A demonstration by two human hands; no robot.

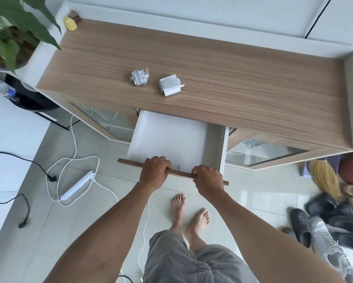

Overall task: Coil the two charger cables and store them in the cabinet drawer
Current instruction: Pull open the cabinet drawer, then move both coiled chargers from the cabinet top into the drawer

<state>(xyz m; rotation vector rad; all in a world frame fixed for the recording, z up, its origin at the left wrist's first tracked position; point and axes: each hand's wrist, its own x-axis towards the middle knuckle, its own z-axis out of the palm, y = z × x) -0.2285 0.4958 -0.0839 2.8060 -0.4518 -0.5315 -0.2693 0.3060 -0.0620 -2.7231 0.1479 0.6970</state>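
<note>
Two white chargers with their cables wound round them lie side by side on the wooden cabinet top [233,74]: the smaller coiled charger [139,77] to the left, the larger coiled charger [170,86] to the right. Below them the white cabinet drawer [171,135] stands pulled out, and nothing lies inside it. My left hand [154,171] and my right hand [208,180] both grip the drawer's wooden front edge [179,173], fingers curled over it.
A potted plant [10,37] stands at the cabinet's left end and a yellow object [70,23] at its back corner. On the floor lie a white power strip [77,185] with cords to the left and shoes [331,221] to the right. My bare feet stand below the drawer.
</note>
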